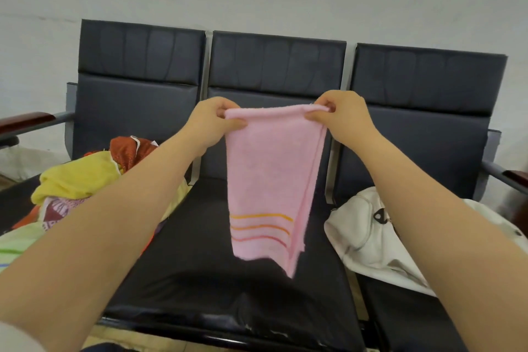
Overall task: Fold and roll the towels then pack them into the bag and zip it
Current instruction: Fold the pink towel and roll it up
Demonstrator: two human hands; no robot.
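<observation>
A pink towel (268, 180) with orange and red stripes near its lower end hangs folded lengthwise in the air above the middle seat. My left hand (213, 120) pinches its top left corner and my right hand (343, 116) pinches its top right corner, holding the top edge stretched level. A white bag (368, 231) lies slumped on the right seat, partly behind my right forearm. A heap of other towels (77, 180), yellow, orange-red and patterned, is piled on the left seat.
A three-seat bench with dark padded seats (200, 274) and backs stands against a pale wall. Wooden armrests (25, 120) stick out at both ends. The towel's lower end hangs just above the middle seat.
</observation>
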